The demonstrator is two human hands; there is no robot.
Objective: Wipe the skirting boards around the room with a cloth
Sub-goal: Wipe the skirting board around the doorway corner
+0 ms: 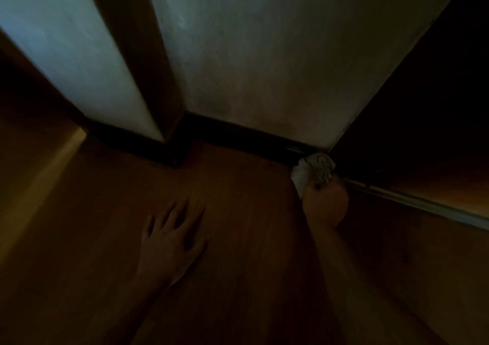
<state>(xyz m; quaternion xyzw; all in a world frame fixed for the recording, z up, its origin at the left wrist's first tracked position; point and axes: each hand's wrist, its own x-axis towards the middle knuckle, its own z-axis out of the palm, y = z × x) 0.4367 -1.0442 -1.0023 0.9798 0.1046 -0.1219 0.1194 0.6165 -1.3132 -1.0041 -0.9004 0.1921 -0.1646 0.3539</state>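
Note:
A dark skirting board (246, 139) runs along the foot of a pale wall, from a jutting corner at the left to an inner corner at the right. My right hand (326, 203) grips a bunched whitish cloth (313, 170) and holds it against the skirting board in that right corner. My left hand (172, 241) lies flat on the brown wooden floor, fingers spread, well to the left of the cloth.
The room is dim. A wall column (148, 85) juts out at the left, with dark skirting round its foot. At the right a dark panel meets the floor along a pale metal strip (423, 204). Wooden floor (238, 239) fills the foreground.

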